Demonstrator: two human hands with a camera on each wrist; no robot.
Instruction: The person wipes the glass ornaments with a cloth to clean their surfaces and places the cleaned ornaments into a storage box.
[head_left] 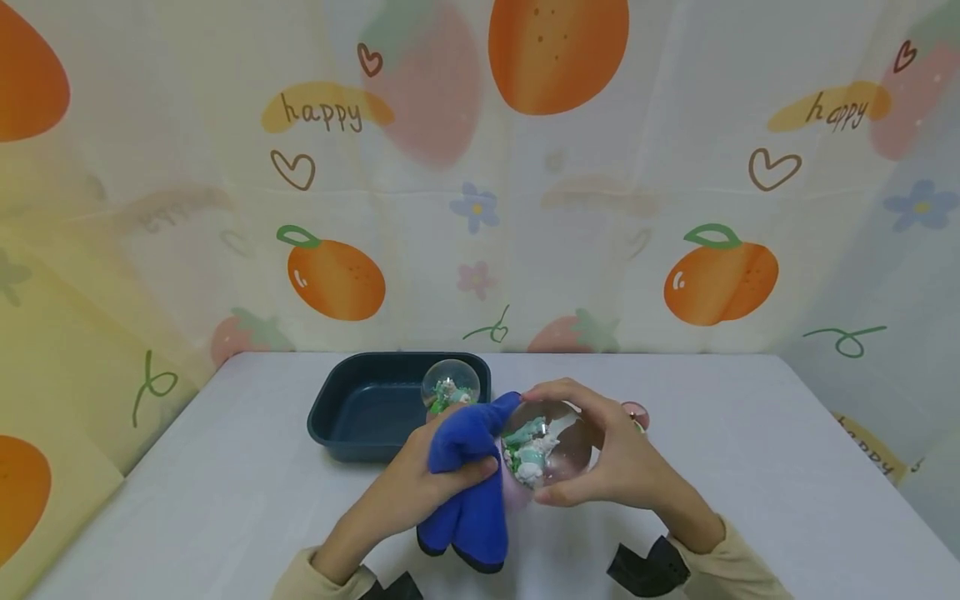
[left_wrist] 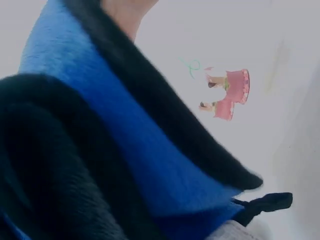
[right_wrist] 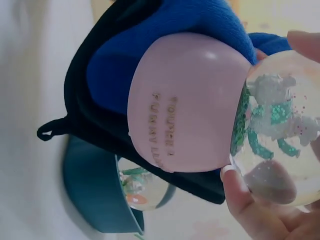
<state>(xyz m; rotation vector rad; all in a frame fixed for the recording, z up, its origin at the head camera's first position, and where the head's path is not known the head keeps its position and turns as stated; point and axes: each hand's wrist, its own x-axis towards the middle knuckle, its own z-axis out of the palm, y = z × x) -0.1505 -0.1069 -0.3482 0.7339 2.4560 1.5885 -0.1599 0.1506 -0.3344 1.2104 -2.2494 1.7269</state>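
Note:
My right hand (head_left: pixel 628 458) grips the clear ball of a snow globe (head_left: pixel 536 446), thumb and fingers spread round the glass. The globe is tipped on its side, its pink lettered base (right_wrist: pixel 187 105) toward the left; a pale figure with green glitter shows inside. My left hand (head_left: pixel 412 479) holds a blue cloth (head_left: pixel 472 500) with black trim and a small hanging loop (right_wrist: pixel 50 129). The cloth lies against the pink base, and its folds hide part of the left fingers.
A dark teal tray (head_left: pixel 352 433) stands behind my left hand, with another snow globe (head_left: pixel 450 383) at its right end. Two small pink-based snow globes (left_wrist: pixel 237 86) stand on the white tabletop (head_left: pixel 750 467) beyond my right hand. A fruit-print curtain (head_left: pixel 525 250) hangs behind.

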